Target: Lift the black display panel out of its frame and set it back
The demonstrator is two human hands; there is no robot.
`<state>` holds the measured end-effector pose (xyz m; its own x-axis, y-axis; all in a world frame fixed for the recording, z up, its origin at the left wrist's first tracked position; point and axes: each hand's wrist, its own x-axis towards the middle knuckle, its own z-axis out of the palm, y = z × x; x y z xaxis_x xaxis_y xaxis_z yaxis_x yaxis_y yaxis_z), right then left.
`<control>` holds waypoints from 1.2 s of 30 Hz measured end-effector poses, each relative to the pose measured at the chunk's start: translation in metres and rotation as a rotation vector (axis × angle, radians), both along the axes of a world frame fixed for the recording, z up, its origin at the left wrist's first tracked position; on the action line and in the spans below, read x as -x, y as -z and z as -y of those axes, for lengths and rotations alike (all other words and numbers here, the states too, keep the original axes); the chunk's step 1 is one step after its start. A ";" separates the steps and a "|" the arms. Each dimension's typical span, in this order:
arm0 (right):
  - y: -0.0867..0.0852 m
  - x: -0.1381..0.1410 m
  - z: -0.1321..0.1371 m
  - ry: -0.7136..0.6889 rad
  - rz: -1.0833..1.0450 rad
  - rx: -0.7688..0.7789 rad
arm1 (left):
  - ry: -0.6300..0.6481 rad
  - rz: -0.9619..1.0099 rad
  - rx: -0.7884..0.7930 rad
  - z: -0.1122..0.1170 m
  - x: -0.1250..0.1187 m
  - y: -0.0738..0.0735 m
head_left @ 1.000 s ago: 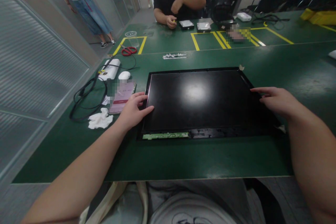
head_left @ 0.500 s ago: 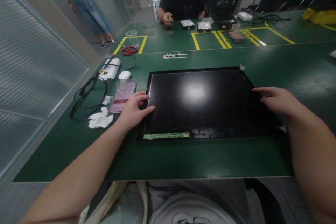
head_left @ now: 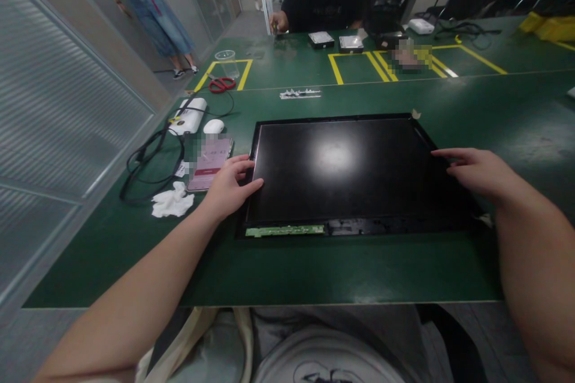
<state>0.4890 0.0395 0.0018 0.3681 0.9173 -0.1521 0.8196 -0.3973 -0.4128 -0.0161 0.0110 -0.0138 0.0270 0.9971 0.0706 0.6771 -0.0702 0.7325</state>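
Note:
A black LCD screen panel [head_left: 359,179] lies flat on the green table, a bright light reflected in its surface. Along its near edge runs a narrow green circuit board [head_left: 285,231]. My left hand [head_left: 233,185] grips the panel's left edge, the thumb over the screen and the fingers at the rim. On the opposite side, my right hand [head_left: 471,170] holds the right edge with its index finger stretched along the frame; its other fingertips are partly hidden. Small bits of tape stick out at the panel's right corners.
Left of the panel are a phone [head_left: 210,164], a crumpled tissue [head_left: 173,200], a white mouse [head_left: 214,126], a white box [head_left: 188,116] and black cables. Beyond lie red-handled scissors [head_left: 221,84], a plastic cup [head_left: 228,64] and hard drives [head_left: 321,39]. A person [head_left: 327,0] sits opposite.
Both my hands and the panel stay in place. The person opposite has shifted to the right, and that person's hand has moved slightly left and back.

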 end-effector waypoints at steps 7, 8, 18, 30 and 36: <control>-0.003 0.003 0.001 0.015 -0.001 0.026 | 0.002 -0.018 0.009 0.001 -0.002 -0.003; -0.003 0.002 0.001 0.012 0.003 0.020 | 0.002 -0.023 0.009 0.001 -0.002 -0.003; -0.006 0.006 0.002 0.015 -0.021 -0.028 | 0.003 -0.067 0.005 0.002 -0.003 -0.003; -0.007 0.006 0.001 0.026 -0.004 0.028 | 0.017 -0.069 -0.037 0.002 -0.003 0.000; 0.000 -0.003 -0.003 -0.012 0.022 0.020 | 0.026 -0.059 -0.065 0.003 -0.004 0.001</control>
<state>0.4917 0.0422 0.0013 0.3605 0.9186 -0.1621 0.8333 -0.3952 -0.3865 -0.0121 0.0080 -0.0152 0.0588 0.9894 0.1328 0.7166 -0.1344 0.6844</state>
